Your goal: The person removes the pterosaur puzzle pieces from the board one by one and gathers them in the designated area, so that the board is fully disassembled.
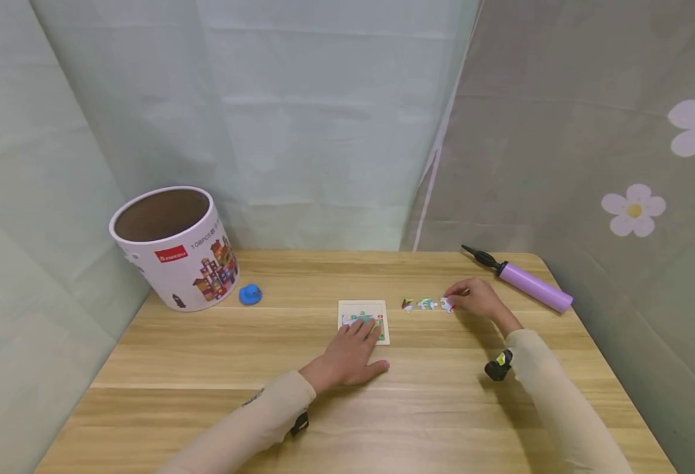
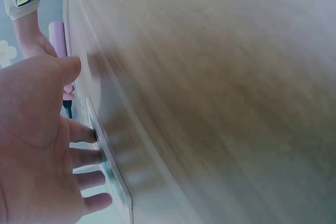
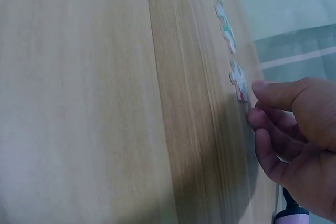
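My left hand [image 1: 352,352] lies over the lower part of a small square jigsaw tray [image 1: 346,305], its fingers spread across the picture and partly covering it. In the left wrist view those fingers [image 2: 86,158] are straight over the tray's edge. To the right, three loose puzzle pieces lie in a row: a brown and green piece [image 1: 407,304], a green and white piece [image 1: 426,304] and a white and red piece [image 3: 238,78]. My right hand [image 1: 479,299] is at the red end of the last piece, fingers bent, with thumb and fingertips slightly apart beside it.
A purple hand pump [image 1: 531,285] with a black nozzle lies at the right back of the wooden table [image 1: 418,408]. At the left back stands a large white bucket [image 1: 172,263], with a blue rubber duck [image 1: 250,294] beside it. Curtains [image 1: 324,131] hang behind the table.
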{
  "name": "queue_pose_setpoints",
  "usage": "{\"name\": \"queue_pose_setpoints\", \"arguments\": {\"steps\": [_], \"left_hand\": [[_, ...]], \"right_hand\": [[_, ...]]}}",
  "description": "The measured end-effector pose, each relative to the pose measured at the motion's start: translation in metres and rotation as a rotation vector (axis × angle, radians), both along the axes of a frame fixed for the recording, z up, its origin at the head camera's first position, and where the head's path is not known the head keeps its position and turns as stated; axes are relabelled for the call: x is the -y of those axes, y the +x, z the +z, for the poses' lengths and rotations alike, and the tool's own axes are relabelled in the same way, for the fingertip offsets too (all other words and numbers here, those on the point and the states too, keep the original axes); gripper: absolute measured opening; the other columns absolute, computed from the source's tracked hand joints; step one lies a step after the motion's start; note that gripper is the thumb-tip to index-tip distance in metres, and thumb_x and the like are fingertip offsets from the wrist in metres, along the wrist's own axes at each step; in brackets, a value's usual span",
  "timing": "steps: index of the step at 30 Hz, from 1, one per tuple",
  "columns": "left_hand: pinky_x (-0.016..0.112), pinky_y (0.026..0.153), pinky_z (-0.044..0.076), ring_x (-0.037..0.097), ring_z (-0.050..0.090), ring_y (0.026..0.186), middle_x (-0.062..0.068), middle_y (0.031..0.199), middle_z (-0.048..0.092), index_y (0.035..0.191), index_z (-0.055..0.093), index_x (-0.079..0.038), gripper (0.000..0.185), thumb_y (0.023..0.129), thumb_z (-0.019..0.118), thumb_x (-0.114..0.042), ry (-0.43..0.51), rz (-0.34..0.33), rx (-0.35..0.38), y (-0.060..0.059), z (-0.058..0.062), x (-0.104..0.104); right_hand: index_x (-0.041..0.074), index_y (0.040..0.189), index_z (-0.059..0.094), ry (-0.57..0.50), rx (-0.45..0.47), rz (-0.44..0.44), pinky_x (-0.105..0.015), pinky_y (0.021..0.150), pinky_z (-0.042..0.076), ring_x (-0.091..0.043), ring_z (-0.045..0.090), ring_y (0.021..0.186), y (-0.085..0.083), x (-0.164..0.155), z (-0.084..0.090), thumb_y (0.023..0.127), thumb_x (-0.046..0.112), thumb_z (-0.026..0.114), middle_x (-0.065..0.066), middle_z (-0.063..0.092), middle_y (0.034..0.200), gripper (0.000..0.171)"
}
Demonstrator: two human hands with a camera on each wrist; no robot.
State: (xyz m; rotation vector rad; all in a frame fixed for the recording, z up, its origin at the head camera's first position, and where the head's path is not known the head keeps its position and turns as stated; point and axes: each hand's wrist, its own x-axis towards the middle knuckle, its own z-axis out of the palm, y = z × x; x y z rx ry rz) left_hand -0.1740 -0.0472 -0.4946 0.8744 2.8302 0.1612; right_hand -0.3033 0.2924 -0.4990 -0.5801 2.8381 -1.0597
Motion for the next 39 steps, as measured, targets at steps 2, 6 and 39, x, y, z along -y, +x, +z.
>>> {"name": "queue_pose_setpoints", "arguments": {"steps": [2, 6, 39], "left_hand": [[0.054, 0.12, 0.029, 0.036, 0.03, 0.152, 0.016, 0.166, 0.03, 0.158, 0.036, -0.005, 0.078, 0.104, 0.043, -0.059, 0.009, 0.005, -0.002, 0.001, 0.0, -0.001], [0.053, 0.118, 0.033, 0.039, 0.035, 0.148, 0.018, 0.163, 0.033, 0.157, 0.038, -0.003, 0.079, 0.103, 0.045, -0.059, 0.028, 0.007, -0.013, 0.002, 0.0, -0.002], [0.045, 0.124, 0.026, 0.037, 0.022, 0.155, 0.02, 0.168, 0.021, 0.159, 0.03, 0.0, 0.081, 0.105, 0.042, -0.058, 0.013, -0.044, 0.06, 0.013, 0.004, 0.005]], "right_hand": [[-0.002, 0.101, 0.077, 0.002, -0.001, -0.009, -0.024, 0.067, 0.054, -0.017, 0.071, 0.076, 0.002, 0.001, 0.002, 0.092, 0.004, 0.073, -0.015, 0.077, 0.096, 0.012], [-0.002, 0.104, 0.077, 0.03, -0.028, -0.012, -0.027, 0.069, 0.055, -0.02, 0.072, 0.078, 0.005, 0.008, 0.007, 0.094, 0.006, 0.072, -0.016, 0.077, 0.098, 0.014], [0.008, 0.113, 0.078, -0.03, -0.006, 0.218, -0.035, 0.081, 0.059, -0.017, 0.072, 0.09, 0.01, 0.129, 0.006, 0.096, 0.02, 0.073, -0.003, 0.077, 0.102, 0.021]]}}
